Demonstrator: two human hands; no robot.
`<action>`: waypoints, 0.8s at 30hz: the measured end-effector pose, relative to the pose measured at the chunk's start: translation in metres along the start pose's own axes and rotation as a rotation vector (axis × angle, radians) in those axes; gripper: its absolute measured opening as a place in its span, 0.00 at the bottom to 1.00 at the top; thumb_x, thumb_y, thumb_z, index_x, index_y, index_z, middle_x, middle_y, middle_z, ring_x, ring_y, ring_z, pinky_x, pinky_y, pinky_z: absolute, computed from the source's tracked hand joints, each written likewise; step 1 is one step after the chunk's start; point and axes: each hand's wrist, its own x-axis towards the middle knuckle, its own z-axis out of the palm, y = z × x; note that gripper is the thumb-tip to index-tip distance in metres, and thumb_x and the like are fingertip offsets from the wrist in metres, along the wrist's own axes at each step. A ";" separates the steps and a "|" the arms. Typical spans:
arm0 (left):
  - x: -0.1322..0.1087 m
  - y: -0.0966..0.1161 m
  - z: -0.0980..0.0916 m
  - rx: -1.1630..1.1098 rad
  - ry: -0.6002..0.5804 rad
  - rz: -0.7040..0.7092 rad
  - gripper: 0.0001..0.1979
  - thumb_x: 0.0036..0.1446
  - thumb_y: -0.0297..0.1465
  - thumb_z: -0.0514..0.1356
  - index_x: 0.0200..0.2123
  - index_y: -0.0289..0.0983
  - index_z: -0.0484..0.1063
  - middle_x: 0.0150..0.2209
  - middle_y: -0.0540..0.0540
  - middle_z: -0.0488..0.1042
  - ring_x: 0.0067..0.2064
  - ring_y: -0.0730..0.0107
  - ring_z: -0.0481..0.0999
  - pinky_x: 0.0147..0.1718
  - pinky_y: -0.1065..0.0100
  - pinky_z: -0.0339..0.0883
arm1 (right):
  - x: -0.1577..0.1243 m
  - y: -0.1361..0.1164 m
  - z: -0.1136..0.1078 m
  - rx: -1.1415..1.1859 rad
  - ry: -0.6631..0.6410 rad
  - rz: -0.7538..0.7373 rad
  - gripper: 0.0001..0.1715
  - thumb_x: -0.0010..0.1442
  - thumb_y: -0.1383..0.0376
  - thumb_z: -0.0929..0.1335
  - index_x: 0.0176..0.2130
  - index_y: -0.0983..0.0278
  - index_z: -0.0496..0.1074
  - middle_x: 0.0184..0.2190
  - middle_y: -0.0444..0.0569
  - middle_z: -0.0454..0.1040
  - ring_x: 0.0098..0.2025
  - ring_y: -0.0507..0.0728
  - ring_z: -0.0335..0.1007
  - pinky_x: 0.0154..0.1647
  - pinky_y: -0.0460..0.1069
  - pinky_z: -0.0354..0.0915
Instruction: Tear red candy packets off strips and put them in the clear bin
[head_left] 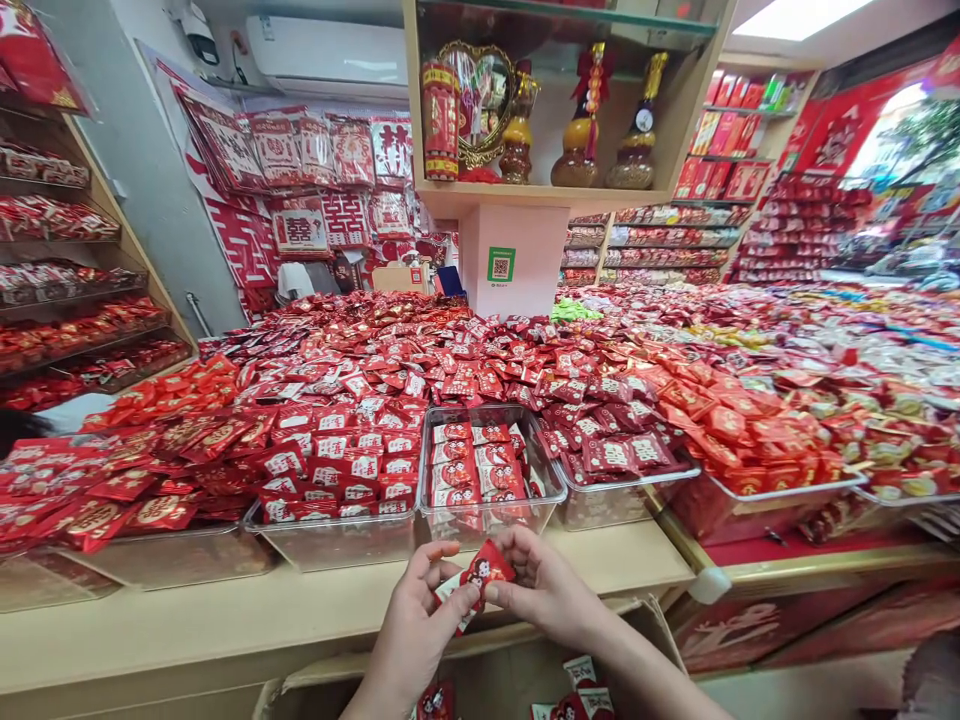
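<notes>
Between my two hands is a small red and white candy packet [480,577] printed with cartoon figures. My left hand [424,600] pinches its left side, thumb on the front. The right side is gripped by my right hand [544,590], its thumb also on the printed face. Both hands are over an open cardboard box [487,675], in which a few similar packets [581,695] lie. Just beyond my hands stands a clear plastic bin [551,490] with packets of the same look stacked in rows.
More clear bins heaped with red packets [345,465] line the counter edge [187,625] on both sides. Orange-red packets [742,430] fill a bin to the right. Above hangs a wooden display shelf [555,200] with gourd-shaped bottles. Stocked shelves [67,245] stand at the left.
</notes>
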 end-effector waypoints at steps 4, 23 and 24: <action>-0.002 0.003 0.003 0.000 0.009 -0.020 0.18 0.45 0.31 0.62 0.40 0.38 0.61 0.28 0.51 0.73 0.28 0.74 0.71 0.29 0.73 0.63 | -0.002 -0.001 0.000 -0.173 0.042 -0.080 0.19 0.51 0.61 0.65 0.43 0.62 0.61 0.28 0.42 0.65 0.29 0.49 0.60 0.31 0.45 0.59; 0.003 0.000 -0.003 -0.037 0.174 -0.031 0.14 0.40 0.37 0.64 0.29 0.35 0.68 0.23 0.50 0.73 0.24 0.73 0.69 0.22 0.74 0.65 | 0.003 -0.001 0.002 -0.012 0.128 0.028 0.17 0.47 0.56 0.68 0.27 0.64 0.60 0.21 0.40 0.62 0.22 0.47 0.56 0.22 0.43 0.54; 0.003 0.000 -0.003 -0.046 0.180 -0.033 0.14 0.39 0.37 0.64 0.28 0.35 0.68 0.23 0.50 0.73 0.24 0.73 0.70 0.22 0.74 0.65 | 0.003 -0.001 0.002 -0.002 0.135 0.025 0.17 0.47 0.55 0.67 0.27 0.64 0.59 0.20 0.40 0.61 0.22 0.46 0.55 0.21 0.42 0.54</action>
